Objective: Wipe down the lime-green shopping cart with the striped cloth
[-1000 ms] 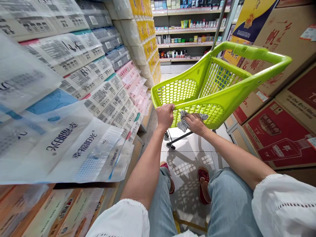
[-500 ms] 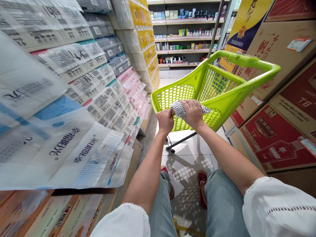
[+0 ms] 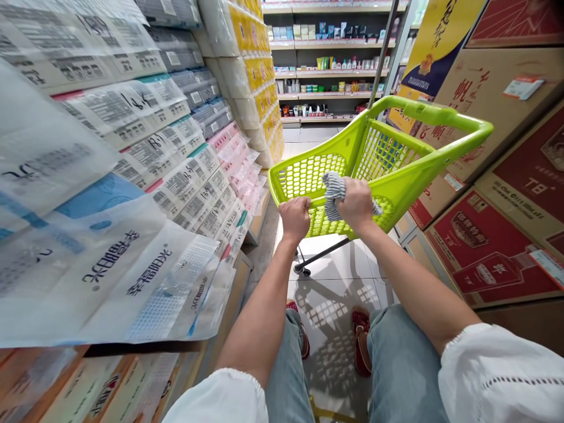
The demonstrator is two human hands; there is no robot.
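A lime-green plastic shopping cart (image 3: 399, 200) stands in front of me, its handle bar at the far right. My left hand (image 3: 295, 218) is closed over the near rim of the basket, the fingers curled on top. In my right hand (image 3: 356, 202) is a grey-and-white striped cloth (image 3: 333, 194), bunched up and gripped against the same rim. Part of the cloth sticks up left of the fist, and a small end shows on its right. The palm side of both hands is hidden.
Stacked tissue packs (image 3: 176, 135) and a plastic-wrapped bundle (image 3: 132, 264) line the left. Yellow-and-white packs (image 3: 251, 82) rise beyond them. Cardboard boxes (image 3: 497, 247) are piled on the right. Shelves (image 3: 330, 73) of bottles and jars stand at the back, across the tiled floor (image 3: 335, 264).
My right hand has slid to the right along the rim with the cloth, which is now bunched up more on its left. My left hand stays on the rim.
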